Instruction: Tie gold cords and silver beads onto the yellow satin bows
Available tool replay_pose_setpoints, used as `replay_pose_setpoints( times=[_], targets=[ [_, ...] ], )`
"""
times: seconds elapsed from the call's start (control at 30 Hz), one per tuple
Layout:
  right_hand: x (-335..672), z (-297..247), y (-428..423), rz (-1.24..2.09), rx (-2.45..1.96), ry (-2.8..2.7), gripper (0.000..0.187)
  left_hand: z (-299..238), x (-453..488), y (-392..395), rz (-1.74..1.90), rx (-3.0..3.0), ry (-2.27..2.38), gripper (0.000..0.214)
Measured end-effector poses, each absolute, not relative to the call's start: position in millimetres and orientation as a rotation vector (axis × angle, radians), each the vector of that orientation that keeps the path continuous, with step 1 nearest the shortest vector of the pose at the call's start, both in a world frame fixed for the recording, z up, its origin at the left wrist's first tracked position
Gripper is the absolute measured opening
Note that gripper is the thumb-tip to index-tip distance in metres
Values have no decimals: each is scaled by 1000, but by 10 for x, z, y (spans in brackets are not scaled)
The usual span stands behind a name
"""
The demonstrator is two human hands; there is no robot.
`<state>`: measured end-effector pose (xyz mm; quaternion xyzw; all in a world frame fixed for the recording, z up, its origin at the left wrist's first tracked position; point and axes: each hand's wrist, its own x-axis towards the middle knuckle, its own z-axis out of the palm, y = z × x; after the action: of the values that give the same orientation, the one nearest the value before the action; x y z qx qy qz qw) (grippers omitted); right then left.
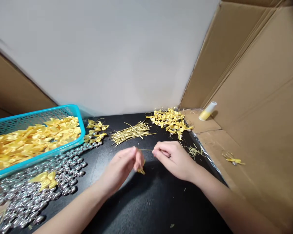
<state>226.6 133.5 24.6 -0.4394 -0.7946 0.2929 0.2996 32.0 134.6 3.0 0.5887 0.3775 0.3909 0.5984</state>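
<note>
My left hand [123, 165] is pinched shut over the black table [146, 201], holding a small yellow ribbon bow [141, 170] that hangs below its fingers. My right hand [174, 159] is also pinched shut. A thin gold cord [146, 149] stretches taut between the two hands, each gripping one end. A bundle of cut gold cords [130, 132] lies just beyond the hands. A heap of finished bows with cords [171, 121] sits behind my right hand.
A teal plastic basket [81, 128] full of yellow bows stands at left. Several silver beads [34, 191] spread below it with loose bows on top. Cardboard walls [258, 81] enclose the right side, with a small yellow-white bottle [207, 111] and a stray bow [233, 160].
</note>
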Motion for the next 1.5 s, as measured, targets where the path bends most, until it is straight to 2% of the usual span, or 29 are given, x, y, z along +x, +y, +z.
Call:
replay_pose_setpoints(
  times=[0.1,0.23,0.37,0.53,0.63,0.83,1.2,1.5],
  targets=[
    [2246,180,1352,710,-1103,-2329,25,-34,290,1459,1074,1202,972,38],
    [2269,227,1364,528,-1018,-2460,24,-51,271,1436,795,1473,1047,35],
    [2294,222,1413,281,-1051,-2397,24,-37,297,1355,582,1533,866,39],
    [2228,83,1438,100,-1183,-1994,10,-68,328,1348,682,1279,725,40],
    [2196,83,1406,184,-1199,-1813,5,-99,322,1357,727,1138,702,39],
    [2098,69,1283,418,-1196,-1950,10,-148,299,1362,779,1042,739,38],
    [1868,-294,1144,296,-1206,-1612,15,-169,313,1284,778,1072,738,41],
    [1931,-194,1231,407,-1123,-1943,21,-73,245,1342,612,1125,759,41]
  ],
)
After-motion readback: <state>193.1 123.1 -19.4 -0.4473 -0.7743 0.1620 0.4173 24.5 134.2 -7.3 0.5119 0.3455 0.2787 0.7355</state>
